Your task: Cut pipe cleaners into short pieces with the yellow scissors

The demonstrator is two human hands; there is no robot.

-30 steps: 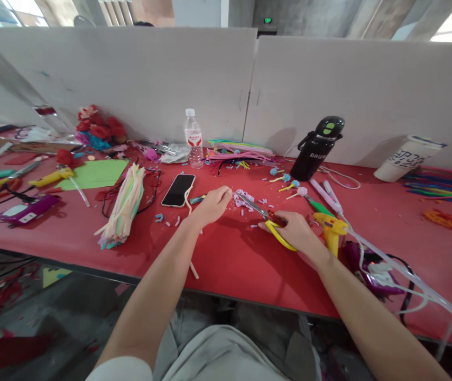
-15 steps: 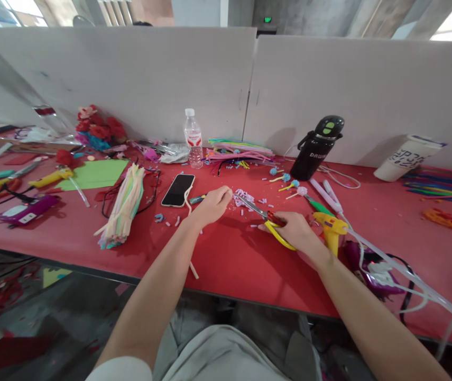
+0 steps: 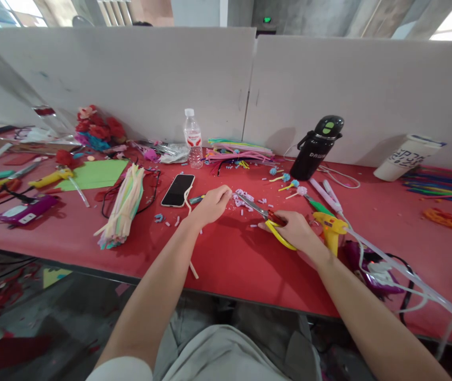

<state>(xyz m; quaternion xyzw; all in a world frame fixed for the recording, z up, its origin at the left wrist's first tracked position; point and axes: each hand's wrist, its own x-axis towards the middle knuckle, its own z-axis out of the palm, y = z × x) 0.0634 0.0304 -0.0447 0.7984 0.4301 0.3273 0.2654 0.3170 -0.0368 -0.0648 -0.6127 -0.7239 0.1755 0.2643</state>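
Observation:
My left hand (image 3: 215, 205) is closed in a pinch over the table; whatever is between its fingertips is too small to make out. A long pale fuzzy strip (image 3: 194, 270), like a pipe cleaner, passes beneath my left forearm. In my right hand (image 3: 291, 230) are scissors (image 3: 254, 205) with yellow and red handles, their blades pointing at the left fingertips. Under the blade tips lies a heap of short lilac cut pieces (image 3: 243, 199), with more scattered around. Behind the left hand rests a phone (image 3: 178, 190).
A pipe-cleaner bundle (image 3: 125, 209) lies left. At the back stand a water bottle (image 3: 193, 140) and a black flask (image 3: 316, 151). On the right are a yellow glue gun (image 3: 332, 230), its long glue stick, a purple power strip (image 3: 372, 270) and small pompom flowers (image 3: 289, 180).
Almost nothing differs. Both hands stay in place, and the scissor blades look slightly closer together than before.

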